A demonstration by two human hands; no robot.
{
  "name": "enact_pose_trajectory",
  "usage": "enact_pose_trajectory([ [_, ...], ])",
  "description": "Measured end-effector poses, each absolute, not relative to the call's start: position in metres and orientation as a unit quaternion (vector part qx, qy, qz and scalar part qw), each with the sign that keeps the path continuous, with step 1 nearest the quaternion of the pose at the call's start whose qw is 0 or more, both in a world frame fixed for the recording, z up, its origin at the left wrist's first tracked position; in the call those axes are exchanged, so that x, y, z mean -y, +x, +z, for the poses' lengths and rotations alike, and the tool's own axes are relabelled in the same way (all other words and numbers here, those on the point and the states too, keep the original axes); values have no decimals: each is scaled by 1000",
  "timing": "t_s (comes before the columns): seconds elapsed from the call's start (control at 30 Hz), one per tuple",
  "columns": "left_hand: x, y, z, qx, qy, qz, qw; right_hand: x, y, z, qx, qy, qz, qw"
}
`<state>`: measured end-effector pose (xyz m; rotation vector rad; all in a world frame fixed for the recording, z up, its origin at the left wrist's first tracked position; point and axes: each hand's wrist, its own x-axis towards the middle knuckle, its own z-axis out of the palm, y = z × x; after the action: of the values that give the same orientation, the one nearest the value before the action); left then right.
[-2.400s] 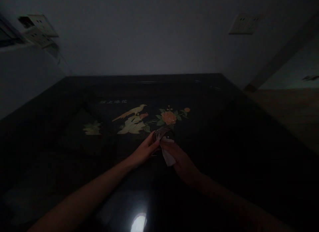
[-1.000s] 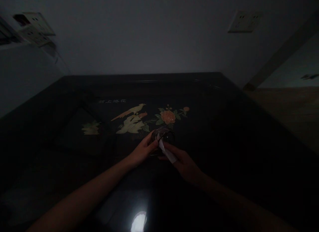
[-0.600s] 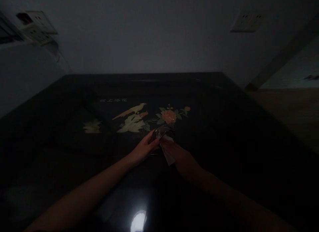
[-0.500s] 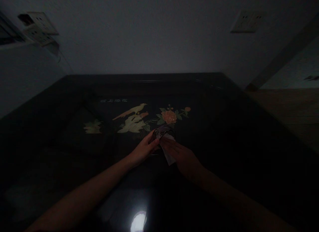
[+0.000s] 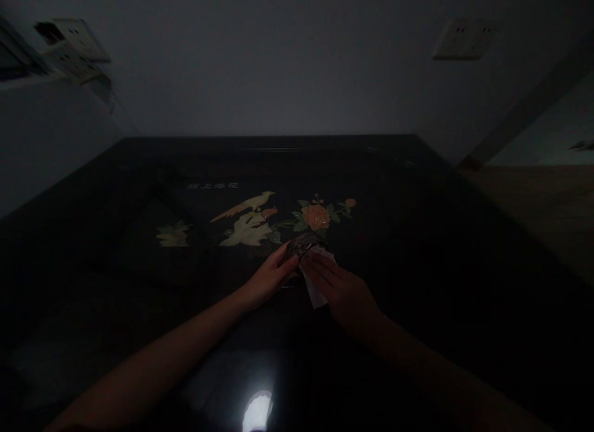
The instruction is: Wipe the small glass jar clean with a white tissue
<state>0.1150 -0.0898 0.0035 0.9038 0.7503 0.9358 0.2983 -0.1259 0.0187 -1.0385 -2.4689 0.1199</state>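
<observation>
Bowl (image 5: 304, 241) (dark, shiny) is in the grip of the left hand (image 5: 265, 280). At the bowl's right, the right hand (image 5: 347, 294) has a tissue (image 5: 316, 296) in its grip.

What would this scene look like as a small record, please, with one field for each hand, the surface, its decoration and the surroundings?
Left hand: grips a dark, shiny, rounded object, material unclear
Right hand: holds a thin white sheet, paper or cloth, against that object
Surface: glossy black tabletop
Decoration: pale yellow-and-orange bird, left of a pinkish-orange flower with green leaves
Surroundings: plain greyish wall with a pale rectangular socket plate at right
Lighting: dim
</observation>
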Motion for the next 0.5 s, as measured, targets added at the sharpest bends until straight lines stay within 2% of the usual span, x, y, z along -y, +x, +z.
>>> enact_pose_trajectory([
  [0.13,88,112,0,-346,447,422,709,128,294,15,874,-362,143,291],
  [0.23,86,108,-6,-336,474,423,695,130,292,17,817,-354,291,350],
  [0.33,85,105,-11,-337,465,425,700,132,289,17,745,-350,430,370],
  [0.4,85,106,-12,-341,449,433,703,134,288,16,730,-344,463,367],
  [0.5,87,109,-7,-339,421,440,717,135,288,14,755,-344,426,360],
])
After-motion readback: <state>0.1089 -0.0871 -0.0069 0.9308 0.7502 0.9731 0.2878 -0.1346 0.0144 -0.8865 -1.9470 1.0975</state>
